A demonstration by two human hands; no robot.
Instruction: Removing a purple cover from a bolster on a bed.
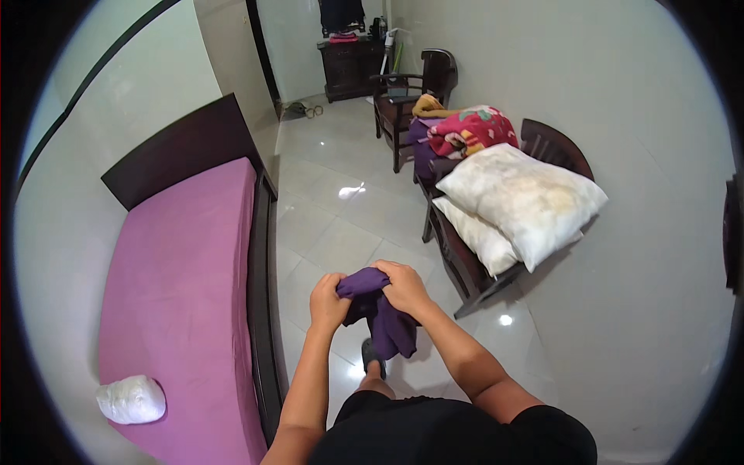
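Between my hands, in front of my body, a dark purple cloth [390,325] hangs in folds above the tiled floor. My left hand [329,301] grips its upper left edge. Its upper right part is held by my right hand [405,286]. On my right, two stained white pillows [526,195] lie stacked on a dark wooden chair [465,250]. On my left is a bed with a fitted pink-purple sheet [180,290] on its mattress, and a small white pillow or bundle [132,400] rests near the wall side.
A red patterned blanket [479,131] and purple fabric [423,148] are piled beyond the pillows. Another wooden armchair [439,75] and a dark cabinet [351,70] stand farther back. The bed's dark headboard [186,145] meets the wall. Sandals or similar items [305,110] lie near the doorway.
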